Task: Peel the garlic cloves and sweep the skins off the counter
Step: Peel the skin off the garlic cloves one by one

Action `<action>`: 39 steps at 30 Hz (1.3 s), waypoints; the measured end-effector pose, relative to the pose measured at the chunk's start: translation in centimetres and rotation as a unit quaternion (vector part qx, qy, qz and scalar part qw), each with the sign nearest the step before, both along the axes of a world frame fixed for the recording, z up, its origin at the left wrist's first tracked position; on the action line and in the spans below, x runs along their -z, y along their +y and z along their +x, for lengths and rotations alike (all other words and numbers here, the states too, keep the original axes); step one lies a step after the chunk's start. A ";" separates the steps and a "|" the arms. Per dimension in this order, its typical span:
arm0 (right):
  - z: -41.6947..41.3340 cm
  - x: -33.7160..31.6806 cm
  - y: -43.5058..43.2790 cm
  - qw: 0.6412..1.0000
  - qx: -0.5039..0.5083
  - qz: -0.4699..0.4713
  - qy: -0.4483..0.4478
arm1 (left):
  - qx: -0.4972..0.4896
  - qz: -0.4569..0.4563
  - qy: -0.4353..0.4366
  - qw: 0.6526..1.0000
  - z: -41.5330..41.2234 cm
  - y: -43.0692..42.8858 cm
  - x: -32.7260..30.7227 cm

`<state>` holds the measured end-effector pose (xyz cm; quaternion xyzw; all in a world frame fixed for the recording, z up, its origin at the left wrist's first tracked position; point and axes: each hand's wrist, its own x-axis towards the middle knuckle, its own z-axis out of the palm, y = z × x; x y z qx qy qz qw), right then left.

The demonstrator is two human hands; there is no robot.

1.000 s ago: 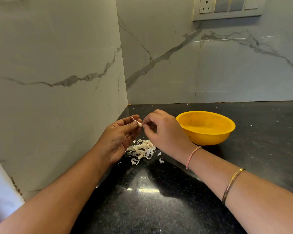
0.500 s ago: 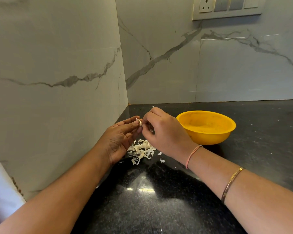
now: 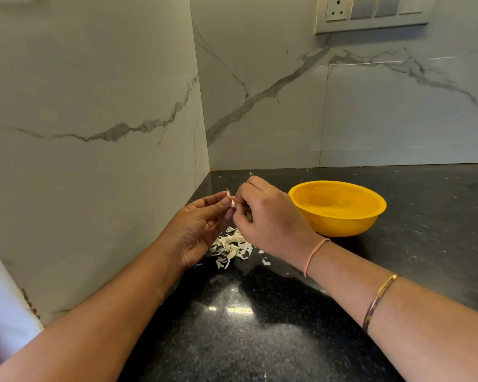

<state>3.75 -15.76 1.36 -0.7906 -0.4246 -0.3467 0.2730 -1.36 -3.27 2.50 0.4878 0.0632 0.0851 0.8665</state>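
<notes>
Veined marble walls (image 3: 94,106) corner a speckled black counter (image 3: 259,340), a switch panel (image 3: 370,12) high up. A yellow bowl (image 3: 339,224) stands beside the skins (image 3: 232,246) heaped under the hands. The left hand (image 3: 199,227) and right hand (image 3: 265,219) both pinch the garlic clove (image 3: 231,201) above that heap.

Head camera looks forward and down, close over the corner counter (image 3: 259,340).

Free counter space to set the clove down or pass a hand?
Bare counter lies right of the yellow bowl, out to the frame edge, and in the near strip this side of the skin pile. A narrow strip runs behind the bowl along the back wall. Crowded: the corner, where left hand and right hand pinch the clove above the skins.
</notes>
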 end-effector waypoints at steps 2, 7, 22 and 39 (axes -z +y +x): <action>0.1 0.0 0.0 1.000 -0.001 0.008 0.007 | -0.001 0.008 0.003 1.000 0.0 0.1 0.0; 0.3 -0.2 -0.3 1.000 0.007 0.019 0.024 | 0.016 0.033 0.008 0.999 0.1 0.0 0.1; 0.3 -0.1 -0.4 0.993 -0.029 0.021 0.116 | -0.006 0.012 -0.020 1.000 0.2 0.3 0.1; 0.4 0.1 -0.3 0.994 -0.042 0.048 0.093 | -0.023 0.083 0.009 0.996 0.3 0.3 0.5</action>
